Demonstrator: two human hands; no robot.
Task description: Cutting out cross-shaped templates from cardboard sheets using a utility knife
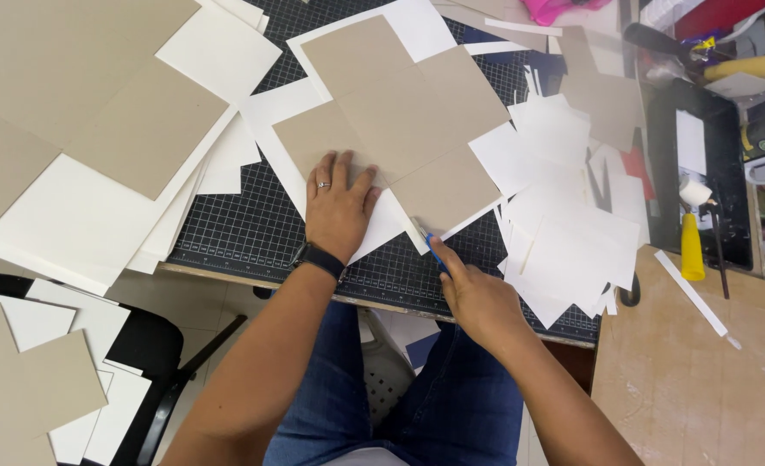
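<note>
The left hand (338,207) lies flat, fingers spread, on the near-left corner of the grey card (400,116) glued to white paper (381,226) on the cutting mat (244,229). The right hand (473,298), nearer the paper's lower edge, pinches a blue knife (434,248), blade pointing up-left at that slanting edge.

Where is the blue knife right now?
In the head view, the blue knife is in the right hand, at the corner of the grey cardboard on the cutting mat.
</note>
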